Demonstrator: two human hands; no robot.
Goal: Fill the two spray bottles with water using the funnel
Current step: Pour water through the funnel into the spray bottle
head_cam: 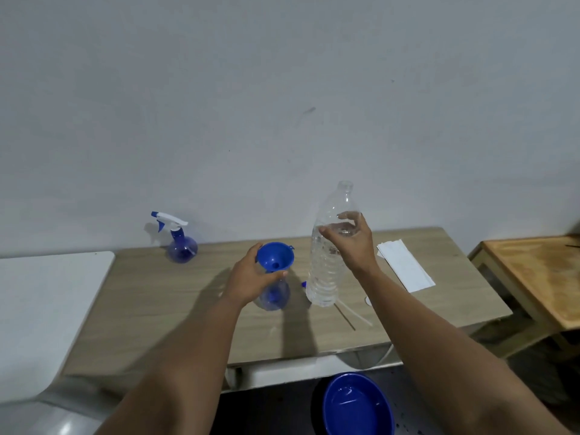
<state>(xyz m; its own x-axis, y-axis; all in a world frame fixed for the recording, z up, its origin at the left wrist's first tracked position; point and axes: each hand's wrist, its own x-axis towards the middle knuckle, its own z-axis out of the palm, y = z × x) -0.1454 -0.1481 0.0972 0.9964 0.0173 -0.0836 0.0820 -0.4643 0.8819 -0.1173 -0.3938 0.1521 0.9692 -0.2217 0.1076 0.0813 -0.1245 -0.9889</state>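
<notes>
A blue funnel (275, 256) sits in the neck of an uncapped blue-tinted spray bottle (273, 297) at the middle of the table. My left hand (251, 277) holds the funnel and bottle neck, thumb in front. Just to the right stands a tall clear water bottle (326, 262), uncapped and upright on the table; my right hand (353, 238) grips its upper part. A second spray bottle (180, 243), with its white and blue trigger head on, stands at the back left near the wall.
The wooden table (439, 309) carries a white folded paper (405, 265) at the right and a thin clear tube (354, 313) by the water bottle's base. A blue basin (357, 406) sits below the front edge. A white surface (47, 309) lies left, another wooden table (539, 277) right.
</notes>
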